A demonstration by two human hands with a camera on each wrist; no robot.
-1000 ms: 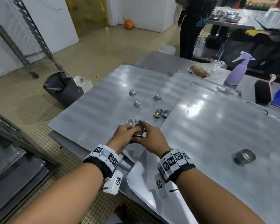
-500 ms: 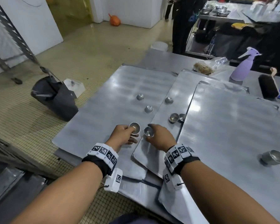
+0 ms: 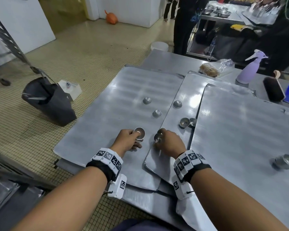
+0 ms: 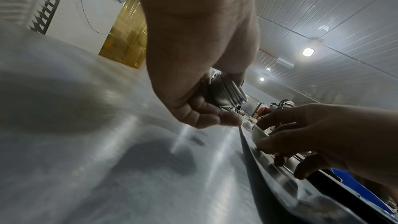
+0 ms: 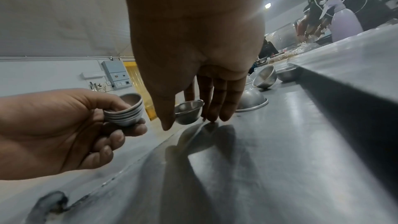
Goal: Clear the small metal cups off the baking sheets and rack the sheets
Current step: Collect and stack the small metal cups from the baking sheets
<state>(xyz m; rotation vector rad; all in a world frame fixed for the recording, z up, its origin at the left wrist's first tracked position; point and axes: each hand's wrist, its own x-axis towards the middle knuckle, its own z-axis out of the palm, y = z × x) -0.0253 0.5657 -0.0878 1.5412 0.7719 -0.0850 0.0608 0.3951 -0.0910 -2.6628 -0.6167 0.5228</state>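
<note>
Three overlapping baking sheets cover the table: a left sheet [image 3: 103, 114], a middle sheet [image 3: 183, 90] and a right sheet [image 3: 244, 130]. My left hand [image 3: 137, 139] grips a nested stack of small metal cups [image 3: 139, 132] [image 5: 125, 111] [image 4: 226, 91] just above the left sheet. Beside it, my right hand [image 3: 159, 136] pinches a single tilted cup [image 3: 157, 137] [image 5: 188, 111] between thumb and fingers at the middle sheet's near edge. Loose cups remain: two upside down on the left sheet [image 3: 147, 100], an upside-down one [image 3: 177, 103] and an open pair [image 3: 184, 122] on the middle sheet, and one [image 3: 284, 161] on the right sheet.
A purple spray bottle [image 3: 248, 70], a black brush [image 3: 274, 90] and a plastic bag of food [image 3: 212, 67] lie at the table's far side. A black bag [image 3: 48, 100] sits on the floor at left, near a metal rack [image 3: 7, 39]. A person [image 3: 183, 22] stands beyond the table.
A second ago both hands met over the cup stack. They have since parted: the left keeps the stack, and the right has taken hold of a single cup beside it.
</note>
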